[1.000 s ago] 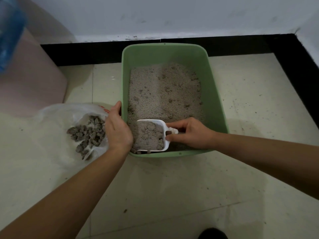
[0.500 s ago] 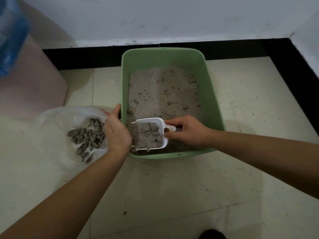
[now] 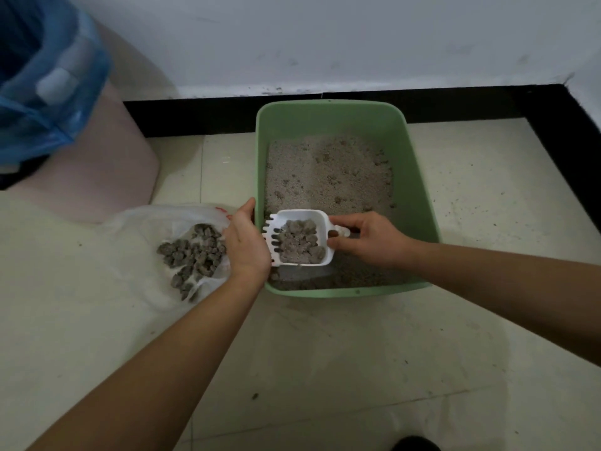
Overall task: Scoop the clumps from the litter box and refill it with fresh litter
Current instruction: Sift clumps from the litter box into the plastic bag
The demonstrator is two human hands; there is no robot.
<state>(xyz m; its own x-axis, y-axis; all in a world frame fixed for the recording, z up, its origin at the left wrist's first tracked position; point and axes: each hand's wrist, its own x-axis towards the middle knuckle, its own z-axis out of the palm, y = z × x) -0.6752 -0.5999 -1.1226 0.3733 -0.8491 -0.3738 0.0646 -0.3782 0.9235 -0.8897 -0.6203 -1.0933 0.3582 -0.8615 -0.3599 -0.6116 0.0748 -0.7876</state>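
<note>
The right grip (image 3: 367,242) pinches the scoop (image 3: 320,222) of clumps (image 3: 297,242) over the near end of the litter box (image 3: 419,190), so carry it level and tip low into the bag (image 3: 146,222) (left grip (image 3: 248,245) at the rim, fingers hidden: cannot tell).

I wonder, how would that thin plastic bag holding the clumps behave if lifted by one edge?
Probably floppy: the plastic bag lies crumpled and flat on the floor. Its clumps lie in a loose pile, so they would likely shift or spill.
</note>
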